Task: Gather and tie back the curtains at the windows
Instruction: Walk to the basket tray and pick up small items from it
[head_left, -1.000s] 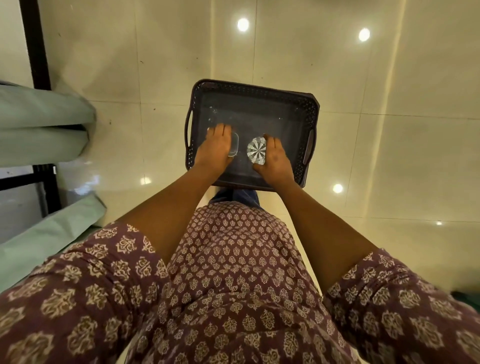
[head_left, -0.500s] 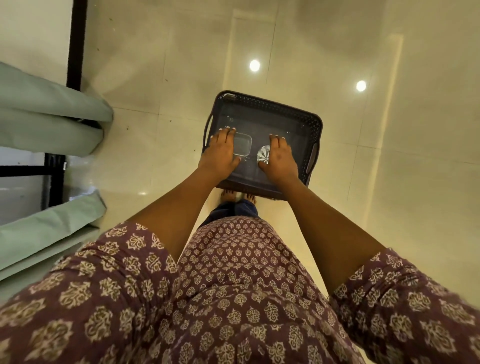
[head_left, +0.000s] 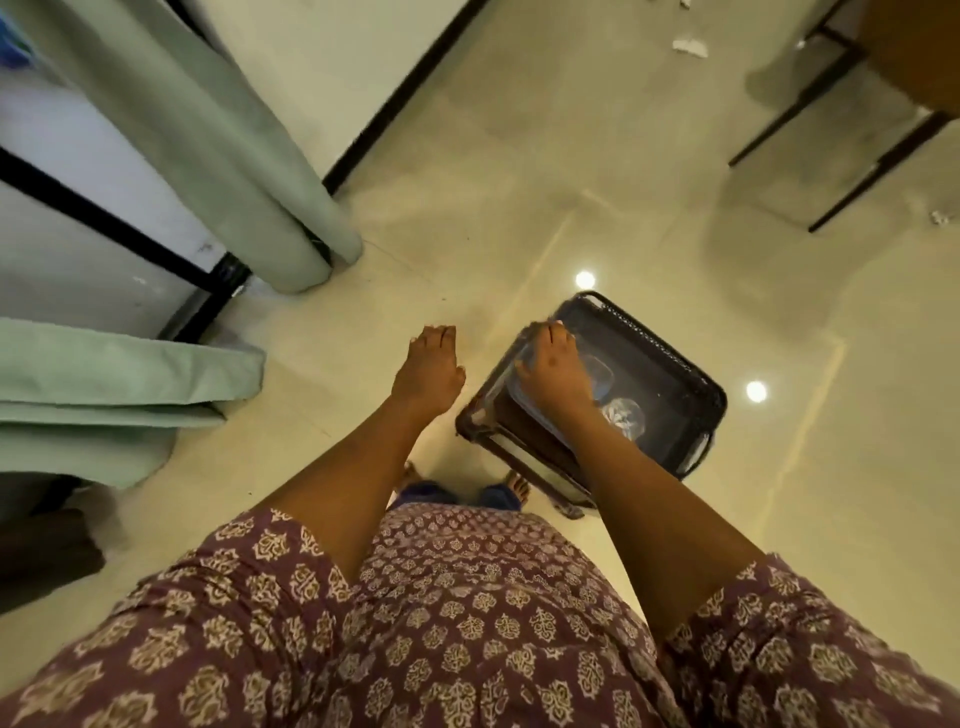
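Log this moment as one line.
left hand: open, free | right hand: grips basket rim, tilted | curtains: hanging, untied

No legible text, labels, brand marks, numbers or signs anywhere in view. Dark plastic tray (head_left: 670, 358), pale green curtains (head_left: 218, 156), patterned purple garment (head_left: 441, 623) and glossy floor tiles (head_left: 571, 182) carry no readable writing; garment print is ornamental motif only, not lettering.
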